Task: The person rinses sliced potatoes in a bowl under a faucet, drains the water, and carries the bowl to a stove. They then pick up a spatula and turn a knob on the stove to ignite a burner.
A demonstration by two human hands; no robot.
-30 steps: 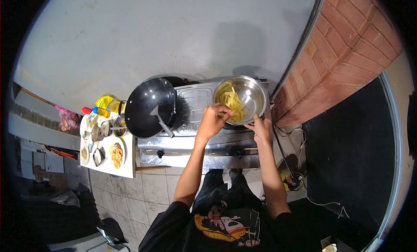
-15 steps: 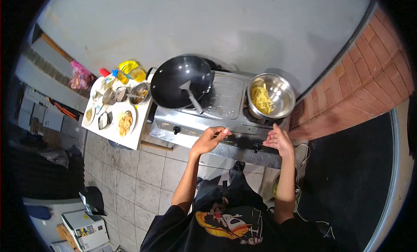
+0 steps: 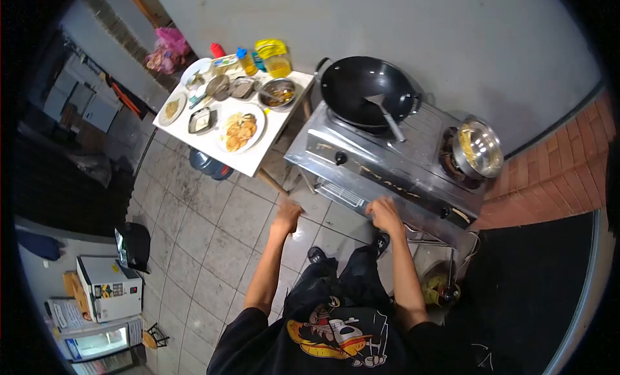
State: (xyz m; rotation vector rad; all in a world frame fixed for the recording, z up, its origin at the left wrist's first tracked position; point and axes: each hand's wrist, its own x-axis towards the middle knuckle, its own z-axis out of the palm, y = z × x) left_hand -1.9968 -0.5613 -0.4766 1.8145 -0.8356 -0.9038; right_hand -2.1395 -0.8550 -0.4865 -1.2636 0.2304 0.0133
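My left hand (image 3: 285,217) hangs over the tiled floor below the white table, its fingers curled and blurred. Curled too, my right hand (image 3: 383,215) is just in front of the stove's (image 3: 387,175) front edge. Neither touches anything that I can make out. A black wok (image 3: 349,91) sits on the left burner with a grey spatula (image 3: 387,120) leaning inside it. On the right burner stands a steel bowl (image 3: 485,149) with yellow strips inside.
The white table (image 3: 242,165) at the left holds a plate of fried food (image 3: 240,135), a metal bowl of food (image 3: 278,94), small dishes and bottles. A brick pillar (image 3: 549,162) rises at the right. A water jug (image 3: 206,163) stands under the table.
The view has swung to the left, so stove and table appear further right. Both hands have drawn back from the stove toward my body, and their fingers have curled in.
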